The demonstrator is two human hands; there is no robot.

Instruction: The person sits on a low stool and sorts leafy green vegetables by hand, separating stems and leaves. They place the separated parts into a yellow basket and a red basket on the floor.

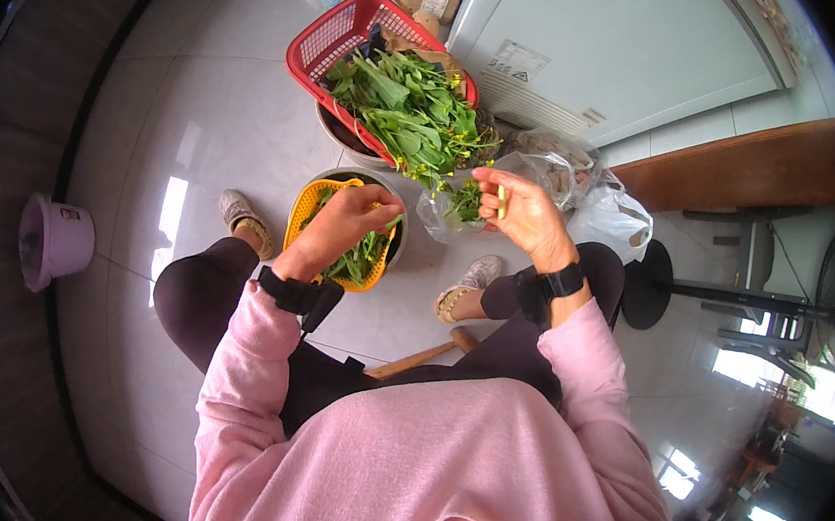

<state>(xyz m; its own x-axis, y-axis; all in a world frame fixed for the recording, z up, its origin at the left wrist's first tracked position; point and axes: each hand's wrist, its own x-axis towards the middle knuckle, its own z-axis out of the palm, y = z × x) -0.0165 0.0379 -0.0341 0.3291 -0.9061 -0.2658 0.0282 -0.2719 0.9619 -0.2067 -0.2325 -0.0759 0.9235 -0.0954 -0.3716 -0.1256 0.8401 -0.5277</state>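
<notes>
My left hand [353,226] is above a yellow plastic colander [292,227], its fingers closed on a small piece of green stem [394,221]. Loose leafy greens [358,261] lie inside the colander, which rests in a round container [398,247]. On the right, my right hand [524,209] holds a short pale-green stalk piece [501,201] against its palm and fingers. Beyond both hands, a red plastic basket [304,51] is heaped with leafy greens bearing yellow flowers [409,109]. More greens [466,200] are in a clear plastic bag [433,217] beside my right hand.
A pail [356,155] stands under the red basket. Filled plastic bags [612,220] sit at right by a white appliance [619,46] and a wooden board [743,167]. A fan's round base [647,284] is farther right; a lidded pink bucket [69,238] stands at left.
</notes>
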